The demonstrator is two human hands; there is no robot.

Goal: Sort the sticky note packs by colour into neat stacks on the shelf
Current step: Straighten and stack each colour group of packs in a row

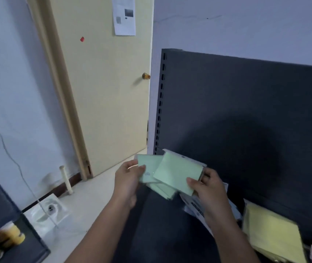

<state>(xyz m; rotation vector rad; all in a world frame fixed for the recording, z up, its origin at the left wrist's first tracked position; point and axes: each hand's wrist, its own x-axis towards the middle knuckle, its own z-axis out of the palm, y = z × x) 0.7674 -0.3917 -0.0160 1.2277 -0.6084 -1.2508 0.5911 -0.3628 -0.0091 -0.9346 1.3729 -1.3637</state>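
Left grip [128,177] pinches green pack [147,168] by its left edge; right grip [209,188] pinches second green pack [177,173], overlapping the first, above the shelf [151,234].

Two bare hands and forearms are shown. The left hand [127,179] is seen from its back, and a rounded thumb and broad knuckles can be made out; a small bright glint is caught near the thumb's tip. The right hand [208,192] is likewise seen from the back, with a thumb and short fingers distinguished. The left forearm [102,228] and the right forearm [231,238] are shown uncovered down to the lower edge. Finer detail of nails and skin is lost to blur and dim light.
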